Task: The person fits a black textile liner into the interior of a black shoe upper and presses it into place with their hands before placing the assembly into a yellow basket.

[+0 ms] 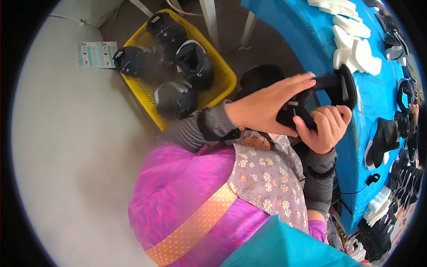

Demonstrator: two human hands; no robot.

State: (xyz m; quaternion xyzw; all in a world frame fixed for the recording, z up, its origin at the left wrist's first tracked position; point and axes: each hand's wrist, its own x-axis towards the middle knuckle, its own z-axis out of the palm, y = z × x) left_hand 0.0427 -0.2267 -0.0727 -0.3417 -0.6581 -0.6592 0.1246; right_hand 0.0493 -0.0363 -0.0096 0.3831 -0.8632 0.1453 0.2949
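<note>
Both my hands are on a black boot [329,82] with a zip, raised beside the edge of the blue-covered table. Its sole end points right, and a greenish inside shows at the unzipped gap. My left hand [270,105] clasps the boot from the left, fingers stretched along its upper side and thumb below. My right hand [324,128] grips its near side, fingers curled over the edge by the zip and thumb against the black material. The parts under my palms are hidden.
A yellow plastic basket [229,79] with several black boots stands on the floor to the left. On the blue table [307,35] lie white shoe-shaped pieces [356,51] and dark boot parts [383,139]. A printed sheet [95,54] lies beyond the basket.
</note>
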